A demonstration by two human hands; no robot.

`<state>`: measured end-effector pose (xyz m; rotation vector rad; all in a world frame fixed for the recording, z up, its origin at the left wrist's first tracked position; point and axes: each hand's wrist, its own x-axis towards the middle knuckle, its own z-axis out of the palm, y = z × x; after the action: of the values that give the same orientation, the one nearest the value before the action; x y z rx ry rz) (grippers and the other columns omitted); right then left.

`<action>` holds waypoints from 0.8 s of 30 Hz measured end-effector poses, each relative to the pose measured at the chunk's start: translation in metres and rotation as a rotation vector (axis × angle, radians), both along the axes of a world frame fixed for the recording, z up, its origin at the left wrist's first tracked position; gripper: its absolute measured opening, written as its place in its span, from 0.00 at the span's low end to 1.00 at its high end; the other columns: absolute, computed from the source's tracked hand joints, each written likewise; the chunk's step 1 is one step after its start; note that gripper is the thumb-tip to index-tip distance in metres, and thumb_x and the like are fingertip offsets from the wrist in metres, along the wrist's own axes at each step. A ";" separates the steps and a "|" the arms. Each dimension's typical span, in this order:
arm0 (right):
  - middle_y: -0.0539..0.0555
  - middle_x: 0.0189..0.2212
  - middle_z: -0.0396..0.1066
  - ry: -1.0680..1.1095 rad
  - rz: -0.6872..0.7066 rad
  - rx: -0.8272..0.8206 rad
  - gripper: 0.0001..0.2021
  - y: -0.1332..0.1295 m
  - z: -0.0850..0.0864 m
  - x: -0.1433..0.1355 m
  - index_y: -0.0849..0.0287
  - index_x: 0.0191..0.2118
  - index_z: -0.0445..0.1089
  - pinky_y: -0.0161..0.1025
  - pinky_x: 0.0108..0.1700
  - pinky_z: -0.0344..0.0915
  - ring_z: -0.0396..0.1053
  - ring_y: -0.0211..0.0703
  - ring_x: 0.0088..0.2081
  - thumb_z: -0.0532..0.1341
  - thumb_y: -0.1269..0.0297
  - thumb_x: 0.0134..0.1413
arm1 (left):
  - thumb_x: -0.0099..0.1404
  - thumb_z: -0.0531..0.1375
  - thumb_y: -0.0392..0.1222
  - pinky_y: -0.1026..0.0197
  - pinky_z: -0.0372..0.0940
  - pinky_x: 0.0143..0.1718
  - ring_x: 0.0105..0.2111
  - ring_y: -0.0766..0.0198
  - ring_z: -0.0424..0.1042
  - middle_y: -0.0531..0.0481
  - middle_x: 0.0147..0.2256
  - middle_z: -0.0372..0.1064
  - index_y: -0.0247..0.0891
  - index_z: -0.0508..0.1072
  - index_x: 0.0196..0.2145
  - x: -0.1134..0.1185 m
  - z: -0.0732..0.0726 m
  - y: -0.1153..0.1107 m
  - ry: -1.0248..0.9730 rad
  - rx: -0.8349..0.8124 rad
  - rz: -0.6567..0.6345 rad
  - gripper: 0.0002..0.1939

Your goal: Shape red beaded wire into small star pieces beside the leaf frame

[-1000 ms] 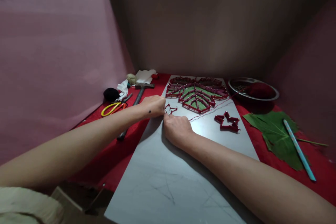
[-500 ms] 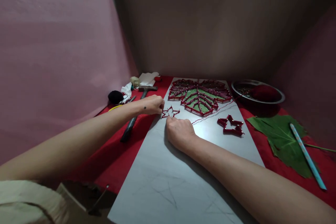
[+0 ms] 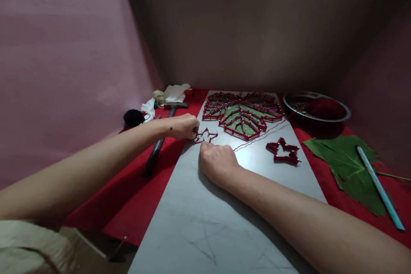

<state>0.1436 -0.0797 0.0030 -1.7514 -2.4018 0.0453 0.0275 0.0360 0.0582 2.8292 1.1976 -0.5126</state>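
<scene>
Since the earlier frame, your left hand has shifted left, uncovering more of the small star outline, while your right hand stays at its near side. That small star outline, nails edged with dark red thread, stands by the left edge of the white board, just near and left of the threaded leaf design. It lies right of your left fingers and on the far side of your right fingers, with no clear long axis. Both hands are right beside it, and you can't tell which is closer. Your left fingers are curled narrow at its left tip; your right fingers are folded in, their tips partly hidden. Whether either grips thread, you cannot tell

A red thread slants from beside your right hand toward the metal bowl at far right, which holds a dark red yarn ball and small metallic pieces. A thickly wound red star sits on the board's right side; the hammer lies left, on the red surface
</scene>
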 end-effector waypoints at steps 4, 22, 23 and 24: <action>0.63 0.33 0.73 -0.009 0.005 0.012 0.14 0.000 0.000 0.000 0.67 0.42 0.65 0.40 0.29 0.63 0.72 0.47 0.31 0.47 0.75 0.53 | 0.51 0.53 0.33 0.69 0.56 0.26 0.26 0.68 0.67 0.49 0.27 0.72 0.35 0.74 0.30 -0.002 0.005 0.002 0.001 -0.015 -0.028 0.11; 0.64 0.34 0.73 0.021 0.023 -0.004 0.15 -0.001 0.003 0.001 0.67 0.43 0.66 0.40 0.30 0.65 0.72 0.47 0.34 0.47 0.75 0.54 | 0.45 0.54 0.38 0.66 0.53 0.22 0.25 0.64 0.67 0.48 0.23 0.70 0.37 0.75 0.25 0.030 0.003 -0.003 -0.025 0.065 0.124 0.11; 0.64 0.34 0.73 0.025 0.024 -0.008 0.14 0.000 0.003 0.001 0.66 0.43 0.67 0.40 0.31 0.65 0.72 0.46 0.34 0.47 0.75 0.55 | 0.45 0.54 0.37 0.66 0.53 0.22 0.25 0.64 0.67 0.48 0.23 0.70 0.37 0.75 0.25 0.030 0.002 -0.003 -0.040 0.065 0.138 0.11; 0.64 0.35 0.73 0.028 0.025 -0.011 0.14 0.000 0.004 0.001 0.66 0.42 0.67 0.40 0.31 0.65 0.72 0.46 0.34 0.47 0.75 0.55 | 0.44 0.55 0.37 0.66 0.53 0.22 0.25 0.65 0.67 0.49 0.22 0.70 0.37 0.75 0.24 0.030 0.000 -0.002 -0.055 0.053 0.147 0.10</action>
<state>0.1443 -0.0802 0.0067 -1.7138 -2.4084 0.0854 0.0580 0.0338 0.0584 2.7489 1.4152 -0.3992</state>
